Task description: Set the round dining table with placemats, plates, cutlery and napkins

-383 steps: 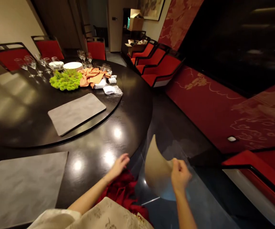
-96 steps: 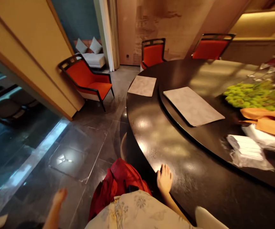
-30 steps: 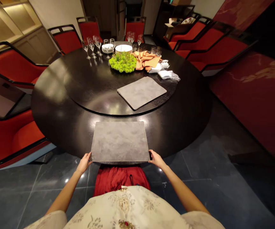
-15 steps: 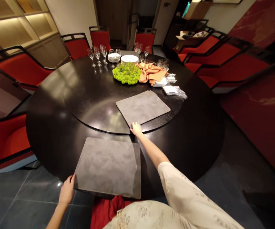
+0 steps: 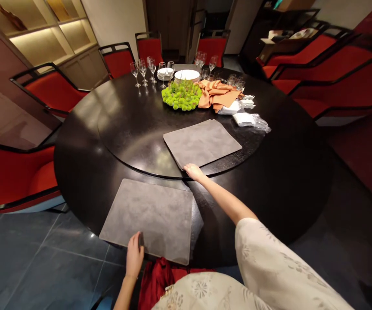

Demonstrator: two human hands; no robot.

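A grey rectangular placemat [image 5: 153, 215] lies at the near edge of the round black table, slightly turned. My left hand [image 5: 135, 257] rests at its front edge, fingers stretched forward over the surface and not wrapped round anything. Farther in, a second grey placemat [image 5: 203, 143] lies on the raised turntable [image 5: 134, 142]; its thickened left edge suggests others beneath it. My right hand [image 5: 193, 171] reaches across and is closed on this placemat's near corner, at the turntable's rim. The fingertips under that corner are hidden.
On the turntable's far side are a green moss centrepiece [image 5: 182, 95], orange napkins [image 5: 220, 94], white plates [image 5: 187, 76] and plastic-wrapped packs [image 5: 250, 120]. Several wine glasses [image 5: 134, 73] stand behind. Red chairs [image 5: 50, 92] surround the table [image 5: 286, 181].
My left hand has shifted from the near placemat's left corner to its front edge. That placemat has turned a little. My right hand stays at the turntable placemat's corner. The view has shifted.
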